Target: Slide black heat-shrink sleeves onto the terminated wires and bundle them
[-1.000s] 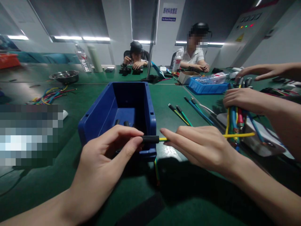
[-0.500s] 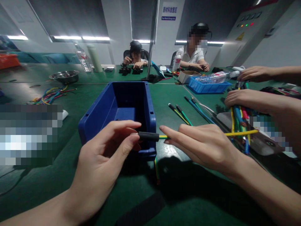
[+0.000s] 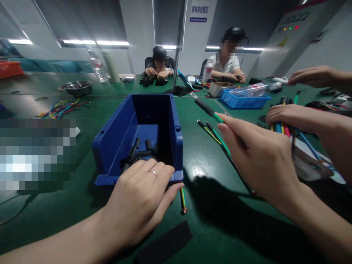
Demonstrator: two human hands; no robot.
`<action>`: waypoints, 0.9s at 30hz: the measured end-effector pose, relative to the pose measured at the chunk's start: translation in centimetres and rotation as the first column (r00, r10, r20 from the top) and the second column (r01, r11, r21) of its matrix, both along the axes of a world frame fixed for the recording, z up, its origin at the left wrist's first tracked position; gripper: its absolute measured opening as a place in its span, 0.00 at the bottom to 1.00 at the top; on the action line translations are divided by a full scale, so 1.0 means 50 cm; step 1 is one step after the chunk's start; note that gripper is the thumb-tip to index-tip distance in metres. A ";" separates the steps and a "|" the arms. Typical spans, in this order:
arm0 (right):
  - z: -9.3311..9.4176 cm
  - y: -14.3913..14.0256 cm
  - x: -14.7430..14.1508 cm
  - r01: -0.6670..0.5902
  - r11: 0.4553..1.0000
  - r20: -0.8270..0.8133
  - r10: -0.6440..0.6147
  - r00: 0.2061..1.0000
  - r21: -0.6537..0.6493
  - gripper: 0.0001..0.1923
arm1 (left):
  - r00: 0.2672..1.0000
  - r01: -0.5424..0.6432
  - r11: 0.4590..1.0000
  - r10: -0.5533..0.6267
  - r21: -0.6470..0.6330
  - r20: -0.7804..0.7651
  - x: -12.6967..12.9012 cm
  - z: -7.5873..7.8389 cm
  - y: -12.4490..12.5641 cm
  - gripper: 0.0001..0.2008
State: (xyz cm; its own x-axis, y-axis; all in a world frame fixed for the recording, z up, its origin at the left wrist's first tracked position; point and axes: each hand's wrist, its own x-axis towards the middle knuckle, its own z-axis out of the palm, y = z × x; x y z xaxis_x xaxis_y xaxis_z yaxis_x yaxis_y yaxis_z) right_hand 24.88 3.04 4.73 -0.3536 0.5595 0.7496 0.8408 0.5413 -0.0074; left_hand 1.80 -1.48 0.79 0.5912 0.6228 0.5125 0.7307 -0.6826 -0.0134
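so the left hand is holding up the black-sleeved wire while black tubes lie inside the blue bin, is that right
Not quite: the right hand, not the left hand, is holding up the black-sleeved wire, as the head view shows. The black tubes do lie inside the blue bin.

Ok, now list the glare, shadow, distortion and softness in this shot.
Head view: pale glare on the green table, right of the blue bin; head view: a dark shadow below and left of the right hand; head view: the cabinet and left bottle lean, probably wide-angle distortion; head view: small lettering on the wall sign looks soft.
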 end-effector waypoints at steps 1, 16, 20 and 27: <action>-0.001 0.003 0.002 0.018 0.999 -0.009 -0.018 1.000 -0.033 0.15 | 1.000 -0.001 1.000 0.001 -0.008 -0.003 0.000 0.000 0.000 0.10; -0.073 0.106 0.098 0.363 0.885 0.285 -0.282 0.916 -0.291 0.23 | 1.000 0.021 0.999 -0.021 -0.028 0.015 -0.003 0.001 0.002 0.11; -0.079 0.111 0.111 0.436 0.858 0.401 -0.311 0.862 -0.272 0.25 | 1.000 0.017 0.999 -0.017 -0.029 0.009 -0.002 0.003 0.001 0.10; -0.057 0.106 0.106 0.588 0.743 0.549 -0.361 0.754 -0.320 0.23 | 1.000 0.025 0.999 -0.025 -0.024 0.003 -0.004 0.002 0.000 0.10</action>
